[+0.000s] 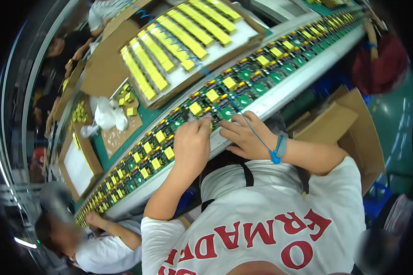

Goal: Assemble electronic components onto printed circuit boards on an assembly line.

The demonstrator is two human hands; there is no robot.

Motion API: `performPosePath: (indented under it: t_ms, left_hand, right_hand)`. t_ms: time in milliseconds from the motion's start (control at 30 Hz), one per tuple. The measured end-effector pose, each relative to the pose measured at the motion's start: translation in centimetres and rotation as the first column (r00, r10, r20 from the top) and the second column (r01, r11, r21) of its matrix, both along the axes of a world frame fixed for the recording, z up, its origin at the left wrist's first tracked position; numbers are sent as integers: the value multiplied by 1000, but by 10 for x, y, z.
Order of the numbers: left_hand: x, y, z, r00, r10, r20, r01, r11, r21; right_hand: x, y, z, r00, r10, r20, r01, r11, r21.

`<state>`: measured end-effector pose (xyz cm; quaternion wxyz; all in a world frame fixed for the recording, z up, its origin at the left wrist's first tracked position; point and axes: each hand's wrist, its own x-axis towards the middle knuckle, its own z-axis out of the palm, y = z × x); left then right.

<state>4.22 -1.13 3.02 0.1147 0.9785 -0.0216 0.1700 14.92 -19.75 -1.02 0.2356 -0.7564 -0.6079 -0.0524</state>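
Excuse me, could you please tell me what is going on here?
A person in a white shirt has the left hand and right hand close together at a long line of green circuit boards. Whether either one grips anything is hard to tell. Yellow blocks sit on many boards, and a cardboard box beyond the line holds more in rows. Another person reaches to the line at the left.

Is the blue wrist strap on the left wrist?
No, the blue wrist strap is around the wrist of the right hand, while the left hand has a bare wrist.
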Motion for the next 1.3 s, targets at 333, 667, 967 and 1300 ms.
performPosePath:
  t_ms: [333, 667, 967, 1300]
  left_hand:
    - [7, 1, 3, 997, -26, -67, 21, 998, -64]
    - [5, -4, -6, 999, 5, 38, -1, 992, -122]
    - [-4, 8, -10, 996, 17, 84, -2, 985, -174]
    - [-3, 1, -20, 997, 29, 65, -23, 995, -94]
  right_hand:
    - [15, -16, 5, 966, 175, -192, -139, 972, 188]
    - [235, -134, 13, 642, -736, -217, 767, 607, 210]
    - [265, -129, 0, 661, -749, -41, 749, 662, -4]
    - [279, -143, -5, 673, -720, -169, 733, 680, 19]
